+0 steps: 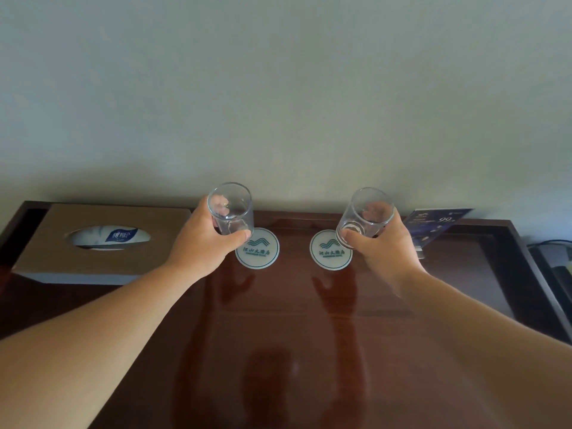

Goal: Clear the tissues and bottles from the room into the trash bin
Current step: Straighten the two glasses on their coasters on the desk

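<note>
Against the wall on a dark wood bench (278, 320), w/ the tissue box (102, 239) at far left as landmark: left hand (204, 239) grips a clear glass (230, 209) just right of the box, right hand (383, 246) grips a second glass (365, 216) further right, each over a round coaster (263, 252). No bottles, loose tissues or trash bin visible. Judged a side step, tidying glasses; next move: set both down on coasters, then look for trash elsewhere.
</note>
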The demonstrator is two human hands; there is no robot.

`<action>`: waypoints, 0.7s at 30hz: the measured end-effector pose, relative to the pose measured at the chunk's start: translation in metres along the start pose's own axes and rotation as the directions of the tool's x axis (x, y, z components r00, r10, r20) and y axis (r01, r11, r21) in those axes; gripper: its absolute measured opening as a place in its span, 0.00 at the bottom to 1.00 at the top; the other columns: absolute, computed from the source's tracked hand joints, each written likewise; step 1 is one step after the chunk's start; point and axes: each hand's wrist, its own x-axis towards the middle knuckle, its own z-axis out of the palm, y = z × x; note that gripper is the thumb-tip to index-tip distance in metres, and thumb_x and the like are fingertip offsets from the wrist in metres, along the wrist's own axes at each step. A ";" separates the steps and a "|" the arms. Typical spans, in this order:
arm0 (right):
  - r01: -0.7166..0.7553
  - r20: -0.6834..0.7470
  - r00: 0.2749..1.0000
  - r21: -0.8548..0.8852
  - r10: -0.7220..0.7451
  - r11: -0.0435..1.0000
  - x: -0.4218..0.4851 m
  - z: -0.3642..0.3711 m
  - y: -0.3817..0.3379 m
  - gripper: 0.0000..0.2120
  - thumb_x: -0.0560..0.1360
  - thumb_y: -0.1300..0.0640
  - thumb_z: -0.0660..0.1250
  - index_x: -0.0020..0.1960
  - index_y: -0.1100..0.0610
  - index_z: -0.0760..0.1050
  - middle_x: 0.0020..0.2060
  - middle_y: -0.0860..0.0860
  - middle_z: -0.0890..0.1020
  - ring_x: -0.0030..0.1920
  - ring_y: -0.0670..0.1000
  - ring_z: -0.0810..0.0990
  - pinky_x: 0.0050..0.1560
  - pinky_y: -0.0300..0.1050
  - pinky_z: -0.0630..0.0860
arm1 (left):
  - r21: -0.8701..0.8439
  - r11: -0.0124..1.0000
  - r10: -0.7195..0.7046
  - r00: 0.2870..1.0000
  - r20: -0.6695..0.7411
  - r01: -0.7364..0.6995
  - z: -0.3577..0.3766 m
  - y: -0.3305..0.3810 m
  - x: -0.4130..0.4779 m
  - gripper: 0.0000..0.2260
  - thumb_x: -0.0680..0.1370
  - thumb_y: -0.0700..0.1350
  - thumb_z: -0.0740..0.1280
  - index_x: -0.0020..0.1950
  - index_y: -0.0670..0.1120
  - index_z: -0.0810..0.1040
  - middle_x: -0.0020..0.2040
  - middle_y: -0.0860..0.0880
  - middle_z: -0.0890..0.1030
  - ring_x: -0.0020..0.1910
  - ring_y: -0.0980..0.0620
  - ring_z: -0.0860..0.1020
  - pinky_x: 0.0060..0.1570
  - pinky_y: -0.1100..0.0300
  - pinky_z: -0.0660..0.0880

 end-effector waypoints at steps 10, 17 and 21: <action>-0.004 0.046 0.999 0.012 0.003 1.000 0.001 0.006 0.005 0.33 0.57 0.38 0.74 0.60 0.38 0.67 0.54 0.37 0.78 0.50 0.37 0.78 0.49 0.41 0.74 | 0.019 0.999 -0.030 0.999 0.044 0.029 0.013 -0.004 -0.003 0.25 0.67 0.54 0.76 0.59 0.59 0.67 0.51 0.62 0.75 0.48 0.67 0.74 0.42 0.69 0.65; -0.005 0.115 0.993 0.017 0.003 1.000 0.008 0.018 0.010 0.33 0.61 0.43 0.76 0.64 0.41 0.68 0.55 0.38 0.78 0.53 0.40 0.78 0.53 0.42 0.75 | -0.015 1.000 -0.019 0.993 0.114 0.020 0.020 0.000 -0.006 0.23 0.63 0.57 0.73 0.50 0.72 0.65 0.49 0.76 0.72 0.49 0.74 0.72 0.42 0.67 0.66; -0.019 0.140 0.990 -0.002 0.019 1.000 0.011 0.030 0.020 0.34 0.61 0.42 0.76 0.63 0.42 0.68 0.55 0.37 0.78 0.54 0.42 0.78 0.54 0.45 0.76 | -0.016 0.999 -0.033 0.991 0.131 0.035 0.034 -0.004 -0.005 0.24 0.61 0.59 0.72 0.48 0.76 0.63 0.50 0.77 0.71 0.50 0.74 0.71 0.44 0.65 0.68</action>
